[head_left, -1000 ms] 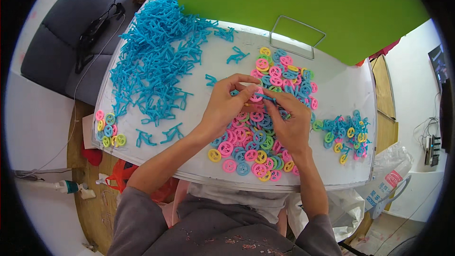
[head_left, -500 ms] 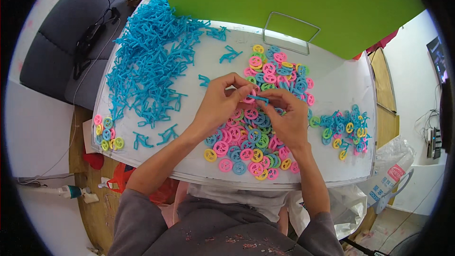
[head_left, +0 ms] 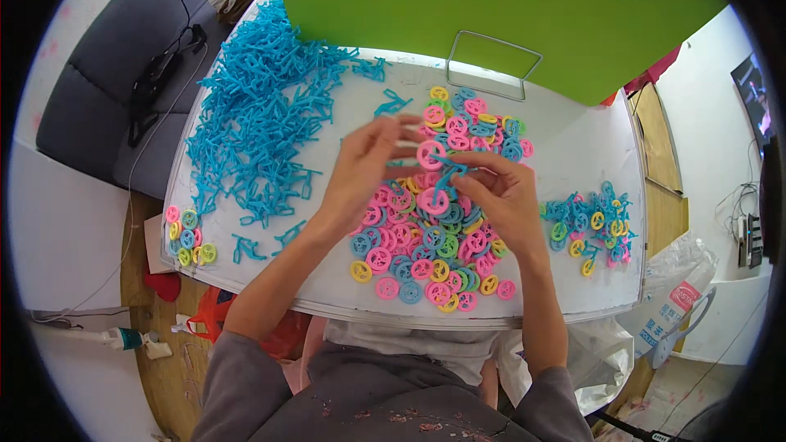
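The right hand (head_left: pixel 503 196) is holding a blue frame (head_left: pixel 452 170) over the middle of the table (head_left: pixel 581 139), its grip pinching the frame between thumb and fingers. A pink wheel (head_left: pixel 421 153) is sitting at the frame's upper left end, facing the camera. A 2nd pink wheel (head_left: pixel 432 201) is showing at the lower end; the view is not revealing whether it is joined to the frame or resting on what lies beneath.

The left hand (head_left: pixel 358 176) is hovering just left of the upper wheel, slightly blurred, its grip spread with the fingers pointing right. Whether a fingertip is touching that wheel, the picture is not making clear.

Below both hands, a pile of wheels (head_left: pixel 426 250) in pink, blue, green and yellow is covering the table's centre. A large heap of blue frames (head_left: pixel 270 106) is filling the left part, and a small group of loose wheels (head_left: pixel 188 236) is lying at the near left corner. On the right, a cluster of frames with wheels (head_left: pixel 598 225) is lying near the edge. A green panel (head_left: pixel 508 8) is standing along the far side.
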The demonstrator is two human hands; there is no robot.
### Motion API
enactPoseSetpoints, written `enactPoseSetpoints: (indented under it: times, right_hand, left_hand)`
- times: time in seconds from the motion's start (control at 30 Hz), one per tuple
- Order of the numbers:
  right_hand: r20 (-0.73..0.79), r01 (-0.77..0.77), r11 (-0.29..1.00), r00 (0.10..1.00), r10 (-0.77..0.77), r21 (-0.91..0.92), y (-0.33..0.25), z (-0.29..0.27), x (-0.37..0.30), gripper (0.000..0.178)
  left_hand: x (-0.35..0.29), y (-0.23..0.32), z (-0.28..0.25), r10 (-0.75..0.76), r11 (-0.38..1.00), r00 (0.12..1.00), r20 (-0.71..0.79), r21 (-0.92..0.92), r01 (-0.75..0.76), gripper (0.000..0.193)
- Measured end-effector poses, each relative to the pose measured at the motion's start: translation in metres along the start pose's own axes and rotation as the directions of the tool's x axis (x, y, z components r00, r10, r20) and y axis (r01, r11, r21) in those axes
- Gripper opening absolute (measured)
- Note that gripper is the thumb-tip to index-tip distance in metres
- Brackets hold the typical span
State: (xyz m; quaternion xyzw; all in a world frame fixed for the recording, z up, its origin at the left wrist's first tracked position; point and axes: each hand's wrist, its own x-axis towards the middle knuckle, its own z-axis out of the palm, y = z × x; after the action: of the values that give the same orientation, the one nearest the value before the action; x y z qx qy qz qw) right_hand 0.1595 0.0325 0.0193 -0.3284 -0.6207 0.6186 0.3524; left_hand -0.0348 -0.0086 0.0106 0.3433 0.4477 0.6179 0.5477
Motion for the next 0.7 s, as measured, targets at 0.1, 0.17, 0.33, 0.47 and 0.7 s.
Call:
enactPoseSetpoints:
  times: [0.1,0.17,0.33,0.47,0.7]
  right_hand:
    - [-0.100,-0.005,0.964,0.995,-0.022,-0.265,-0.023,-0.024,-0.011,0.023]
    - [-0.243,-0.002,0.906,0.964,-0.111,-0.424,-0.029,-0.052,-0.028,0.022]
    - [-0.426,-0.212,0.831,0.904,-0.033,-0.514,-0.029,-0.132,-0.064,0.021]
    - [-0.461,-0.388,0.518,0.887,-0.014,-0.762,-0.026,-0.149,-0.072,0.026]
    - [-0.251,-0.003,0.639,0.922,-0.296,-0.769,-0.034,-0.071,-0.026,0.035]
  left_hand:
    - [0.011,0.012,-0.026,0.207,0.915,0.975,-0.080,0.368,-0.164,0.018]
    - [0.018,0.015,-0.046,0.448,0.530,0.894,-0.022,0.811,-0.246,0.016]
    - [0.008,0.007,-0.066,0.312,0.161,0.944,0.105,0.974,-0.162,0.027]
    - [0.010,0.002,-0.073,0.209,0.142,0.976,0.052,0.986,-0.083,0.030]
    - [0.013,0.019,-0.060,0.500,0.169,0.866,0.028,0.977,-0.130,0.020]
